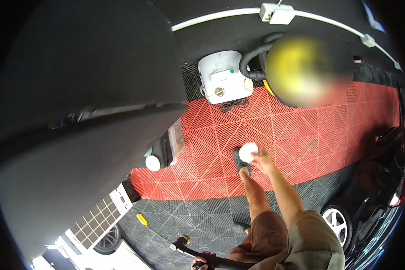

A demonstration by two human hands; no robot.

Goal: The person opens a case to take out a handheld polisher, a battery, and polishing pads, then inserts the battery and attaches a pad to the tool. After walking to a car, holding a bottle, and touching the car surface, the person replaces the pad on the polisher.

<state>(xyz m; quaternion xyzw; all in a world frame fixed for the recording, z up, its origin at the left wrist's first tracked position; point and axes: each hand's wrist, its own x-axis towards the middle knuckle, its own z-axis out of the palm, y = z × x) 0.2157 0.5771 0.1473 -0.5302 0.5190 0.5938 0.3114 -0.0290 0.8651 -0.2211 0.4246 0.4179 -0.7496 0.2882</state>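
My right hand is stretched out over the red floor, its fingers closed on the edge of a round white polishing pad. The pad hangs just above my shoe. At the bottom of the view my left hand is wrapped round the handle of a black hand-held polisher. The polisher's head points up and left, with a small yellow-brown disc on it. Part of its body is hidden near my clothing.
A white machine stands by the wall, with a black hose beside it. A blurred round yellow-topped drum is to its right. Another white pad is at left. A dark car is at right, a white car at lower left.
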